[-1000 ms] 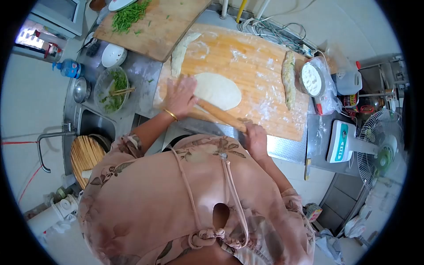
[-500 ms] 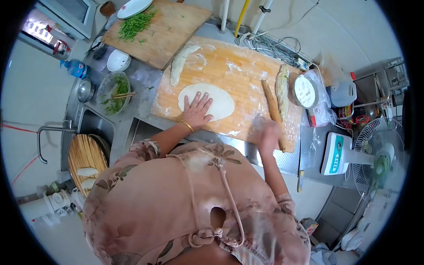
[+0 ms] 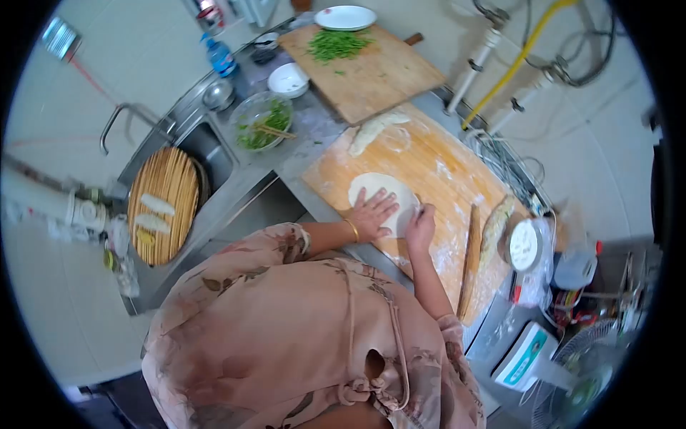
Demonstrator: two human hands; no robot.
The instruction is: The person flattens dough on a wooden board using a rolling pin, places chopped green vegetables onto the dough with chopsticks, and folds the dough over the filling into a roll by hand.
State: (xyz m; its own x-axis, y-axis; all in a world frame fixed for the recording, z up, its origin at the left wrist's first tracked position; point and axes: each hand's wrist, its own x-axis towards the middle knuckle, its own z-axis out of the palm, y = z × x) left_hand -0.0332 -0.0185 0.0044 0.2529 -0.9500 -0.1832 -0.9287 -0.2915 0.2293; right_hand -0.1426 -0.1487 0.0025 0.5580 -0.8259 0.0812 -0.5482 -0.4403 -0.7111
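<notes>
Rolling pin (image 3: 469,268)'s been let go — it lies at 4 o'clock from the dough sheet (image 3: 379,182), and the right hand (image 3: 420,230) has come over to the sheet's own 4 o'clock edge, fingers curled; can't tell if they're pinching it. Left hand (image 3: 373,215) lies open, spread on top — so rolling looks paused for handling, I'd say.

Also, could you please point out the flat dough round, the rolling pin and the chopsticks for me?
Dough round (image 3: 394,185): head view, on its bare upper part.
Rolling pin (image 3: 470,263): head view, midway along its length.
Chopsticks (image 3: 276,131): head view, on the shafts, about midway.
</notes>
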